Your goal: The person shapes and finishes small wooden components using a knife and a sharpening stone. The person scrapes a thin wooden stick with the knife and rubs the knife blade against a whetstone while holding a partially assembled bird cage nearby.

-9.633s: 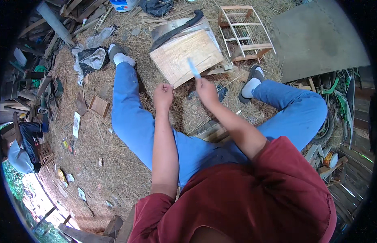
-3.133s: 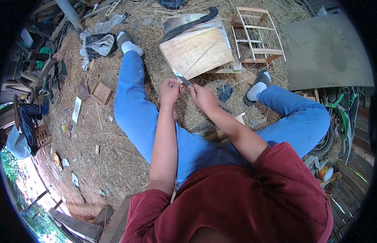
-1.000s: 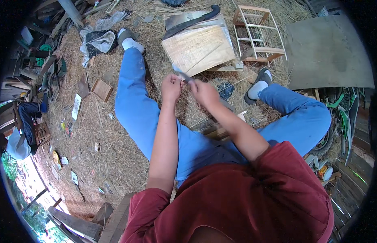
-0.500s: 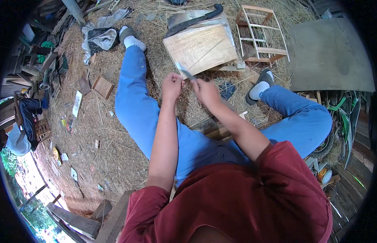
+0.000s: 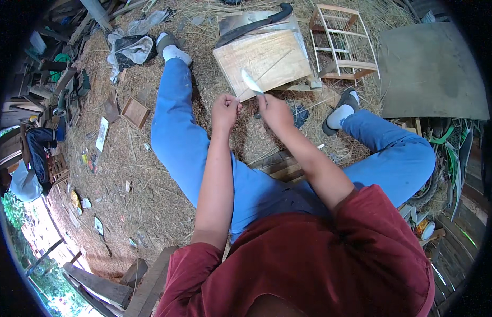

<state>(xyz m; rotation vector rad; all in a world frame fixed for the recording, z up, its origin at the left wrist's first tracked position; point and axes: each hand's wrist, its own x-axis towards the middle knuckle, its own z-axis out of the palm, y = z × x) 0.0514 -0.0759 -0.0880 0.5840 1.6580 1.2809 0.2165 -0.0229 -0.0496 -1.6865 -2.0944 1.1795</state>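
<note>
My right hand [image 5: 276, 113] grips a knife [image 5: 251, 82], its bright blade pointing up and left over the near part of a pale wooden board [image 5: 280, 50]. Left of it, my left hand [image 5: 225, 113] is closed in a pinch by the board's near corner. What its fingers hold, if anything, is too small to make out. A thin sliver [image 5: 276, 63] lies slantwise on the board. At the board's far edge rests a large dark blade with a curved black handle [image 5: 282, 12].
A slatted wooden frame [image 5: 344, 45] stands right of the board, with a grey-green sheet [image 5: 433, 71] beyond. My outstretched legs flank the work. A small wooden tray [image 5: 135, 112] lies on the straw-strewn ground at left. Dark blue clothing [image 5: 39, 153] shows at the far left.
My right hand has shifted slightly right, and the knife has swung upward and away from my left hand, showing its blade's broad side. My left hand has barely moved.
</note>
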